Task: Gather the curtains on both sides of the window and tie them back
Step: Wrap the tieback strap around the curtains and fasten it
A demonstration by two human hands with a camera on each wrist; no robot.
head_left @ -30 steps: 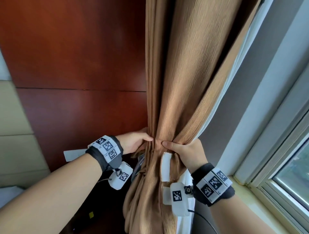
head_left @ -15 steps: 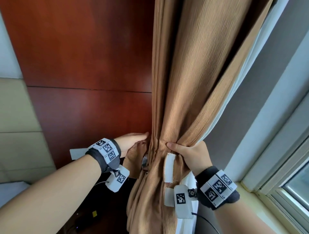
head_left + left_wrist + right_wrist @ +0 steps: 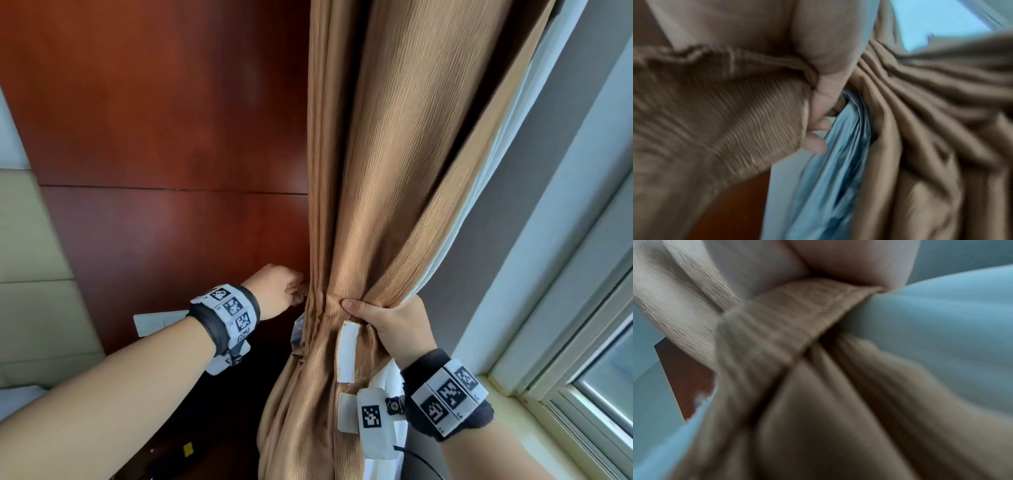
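A tan ribbed curtain (image 3: 370, 171) with a pale lining (image 3: 507, 113) hangs gathered into a bunch at hand height. A matching tieback band (image 3: 793, 318) wraps the bunch; its end with a white fastening strip (image 3: 347, 349) dangles at the front. My right hand (image 3: 394, 325) grips the gathered curtain and band from the right, thumb on the front. My left hand (image 3: 277, 291) is at the bunch's left edge, fingers curled round the band's other end (image 3: 735, 105). The blurred left wrist view shows those fingertips (image 3: 818, 144) beside the bluish lining (image 3: 830, 170).
A dark red wood panel wall (image 3: 154, 137) stands behind the curtain on the left, with beige panels (image 3: 30, 257) further left. A grey wall strip, window frame (image 3: 565, 342) and sill (image 3: 513, 431) lie to the right. A white socket plate (image 3: 157, 320) sits behind my left wrist.
My left hand has moved up and behind the bunch's left edge, pulling the band end with it. My right hand keeps its grip. The view has shifted slightly left.
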